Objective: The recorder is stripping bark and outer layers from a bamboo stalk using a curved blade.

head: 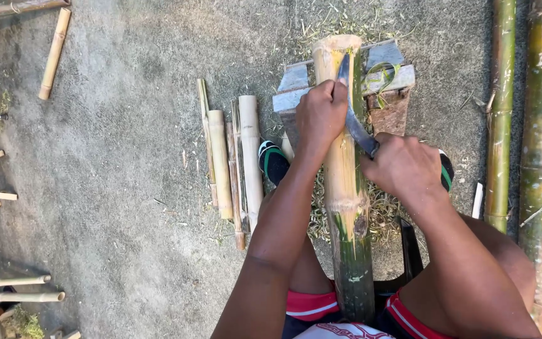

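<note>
While L hand point(321, 113) & R hand point(404, 166) clench knife point(352, 113), bamboo pole point(344, 169) shows half-peeled: pale top, green base.

The bare concrete floor point(127, 188) carries a low wooden block point(296, 88) of grey planks, with pale shavings point(384, 213) scattered around its near side. Just left of the block, a row of split bamboo strips point(233, 157) lies side by side. Two long green bamboo poles point(522, 125) lie along the right edge, and a short bamboo stick point(54, 53) rests well apart at the upper left.
</note>
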